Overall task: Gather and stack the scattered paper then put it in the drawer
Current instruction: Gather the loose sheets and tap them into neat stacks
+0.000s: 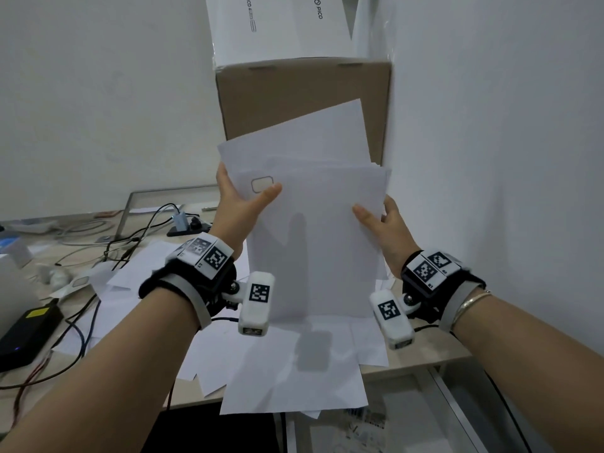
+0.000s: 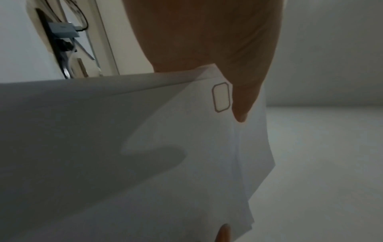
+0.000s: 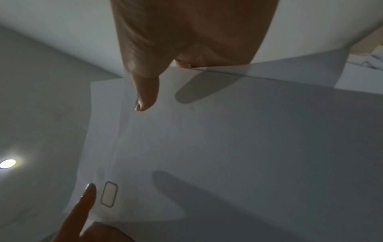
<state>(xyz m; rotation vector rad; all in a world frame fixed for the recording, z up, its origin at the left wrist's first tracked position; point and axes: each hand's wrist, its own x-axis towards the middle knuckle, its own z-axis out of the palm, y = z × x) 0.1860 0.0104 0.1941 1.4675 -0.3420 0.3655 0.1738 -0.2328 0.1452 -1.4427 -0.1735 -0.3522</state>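
Above the cluttered desk (image 1: 183, 392), left hand (image 1: 236, 204) and right hand (image 1: 389, 223) pinch the upright paper stack (image 1: 313, 243) by its sides.

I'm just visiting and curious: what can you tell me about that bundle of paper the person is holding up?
The bundle of paper is several plain white sheets, held upright above the desk and not yet squared: one sheet juts out tilted at the top. The front sheet bears a small rounded-rectangle mark near its upper left. The left hand and right hand pinch its side edges, thumbs on the front.
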